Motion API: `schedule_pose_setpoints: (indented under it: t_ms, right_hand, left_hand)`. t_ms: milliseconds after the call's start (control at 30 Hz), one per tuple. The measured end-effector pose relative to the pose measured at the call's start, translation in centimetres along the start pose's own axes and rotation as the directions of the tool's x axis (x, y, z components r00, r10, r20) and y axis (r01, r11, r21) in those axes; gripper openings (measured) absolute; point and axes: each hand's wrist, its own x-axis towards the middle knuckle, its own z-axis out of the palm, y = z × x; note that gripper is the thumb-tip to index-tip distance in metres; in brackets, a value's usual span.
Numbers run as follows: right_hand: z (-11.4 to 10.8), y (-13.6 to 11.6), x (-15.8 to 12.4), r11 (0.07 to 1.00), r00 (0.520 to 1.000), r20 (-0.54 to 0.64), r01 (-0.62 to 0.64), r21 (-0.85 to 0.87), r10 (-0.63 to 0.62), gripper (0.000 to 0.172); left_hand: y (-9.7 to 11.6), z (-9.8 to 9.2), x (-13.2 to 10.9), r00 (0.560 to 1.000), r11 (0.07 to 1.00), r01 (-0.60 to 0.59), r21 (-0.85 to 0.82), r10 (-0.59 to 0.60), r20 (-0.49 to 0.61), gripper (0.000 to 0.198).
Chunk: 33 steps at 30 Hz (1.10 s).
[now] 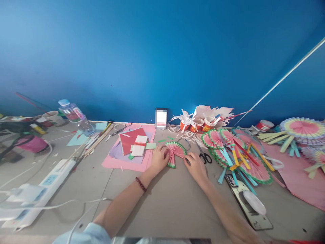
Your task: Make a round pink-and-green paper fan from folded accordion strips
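A pleated paper fan, pink with a green and white edge, is partly spread on the grey table in front of me. My left hand has its fingers closed on the fan's left side. At the right edge of the fan, my right hand pinches the paper between thumb and fingers. Black-handled scissors lie just beyond my right hand. Left of my left hand is a stack of coloured paper with a bundle of white strips on top.
Finished-looking paper fans are heaped at the right, with a phone nearer me. Paper cups stand by the blue wall. At the left are a tilted bottle, thin sticks and a power strip with trailing cables.
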Motion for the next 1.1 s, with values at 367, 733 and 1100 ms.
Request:
schedule_pose_setpoints:
  t_ms: [367,733,1100]
  right_hand:
    - [0.0,-0.5,0.2,0.998,0.997,0.07,0.021,-0.064,-0.017,0.028]
    - [0.1,-0.2,0.1,0.984,0.998,0.022,-0.055,0.167,0.052,0.024]
    - [0.5,-0.5,0.2,0.991,0.999,0.006,-0.045,0.125,0.044,0.025]
  left_hand:
    - [0.6,-0.2,-0.3,0.996,0.996,-0.074,0.053,0.072,0.044,0.024]
    - [0.2,0.2,-0.4,0.997,0.994,-0.076,0.073,0.074,0.024,0.028]
    - [1.3,-0.5,-0.6,0.989,0.99,-0.125,0.069,0.119,0.086,0.035]
